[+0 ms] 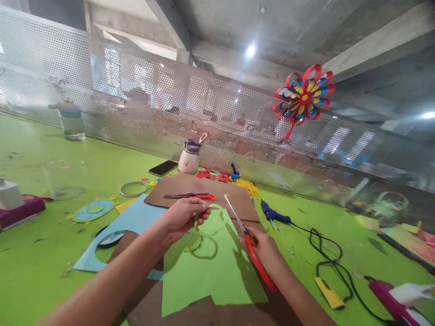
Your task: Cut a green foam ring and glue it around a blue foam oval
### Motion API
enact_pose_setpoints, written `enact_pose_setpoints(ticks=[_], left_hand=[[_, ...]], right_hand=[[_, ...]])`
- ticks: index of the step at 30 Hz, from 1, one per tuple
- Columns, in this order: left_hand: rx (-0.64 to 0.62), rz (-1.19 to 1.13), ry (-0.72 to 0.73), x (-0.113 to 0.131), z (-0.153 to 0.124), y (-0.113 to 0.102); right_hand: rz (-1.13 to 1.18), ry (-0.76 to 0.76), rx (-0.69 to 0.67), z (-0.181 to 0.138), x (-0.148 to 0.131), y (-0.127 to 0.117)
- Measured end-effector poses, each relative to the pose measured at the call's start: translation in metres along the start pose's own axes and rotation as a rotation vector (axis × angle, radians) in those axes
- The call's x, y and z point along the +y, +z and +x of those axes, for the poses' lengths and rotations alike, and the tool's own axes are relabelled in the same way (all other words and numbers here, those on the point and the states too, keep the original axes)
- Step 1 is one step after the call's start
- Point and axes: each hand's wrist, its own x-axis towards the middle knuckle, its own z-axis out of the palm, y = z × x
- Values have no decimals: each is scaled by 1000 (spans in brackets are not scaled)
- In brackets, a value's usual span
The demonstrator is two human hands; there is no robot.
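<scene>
My left hand (pixel 185 215) pinches a thin green paper ring (pixel 210 222) and holds it up above a light green paper sheet (pixel 204 271). My right hand (pixel 263 251) grips red-handled scissors (pixel 244 235), whose blades point up and left toward the ring. The green sheet lies on brown cardboard (pixel 200 190) on the green table. A second pair of scissors with an orange handle (pixel 190 196) lies on the cardboard beyond my hands. A blue paper sheet (pixel 132 217) with a round hole cut in it lies under my left forearm.
A blue glue gun (pixel 273 213) with a black cord (pixel 326 253) lies to the right. A white bottle (pixel 189 158) and a phone (pixel 163 168) stand at the back by the perforated metal screen (pixel 102 90), which carries a paper pinwheel flower (pixel 304 97). Paper rings and scraps (pixel 93 210) lie left.
</scene>
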Motion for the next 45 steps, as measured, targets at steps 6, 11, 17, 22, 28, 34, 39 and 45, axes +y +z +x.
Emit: enact_pose_setpoints(ticks=[6,11,17,22,28,34,39,45], left_hand=[[-36,-18,8,1,1,0],[-99,-13,21,0,0,0],[-160,41,25,2,-7,2],[-208,93,31,2,-13,10],[-244,173,73,5,-19,19],[-258,166,32,5,-25,25],[-254,142,3,2,-24,27],[-242,148,5,-2,-21,25]], right_hand=[[-445,56,4,13,17,-6],[-612,94,-32,24,37,-9],[-510,-22,-87,26,38,-30],[-127,-223,-101,19,-4,-37],[318,-343,-168,2,-57,-46],[485,-344,-202,6,-56,-21],[586,-335,-234,9,-50,-3],[646,-246,-348,0,-49,-7]])
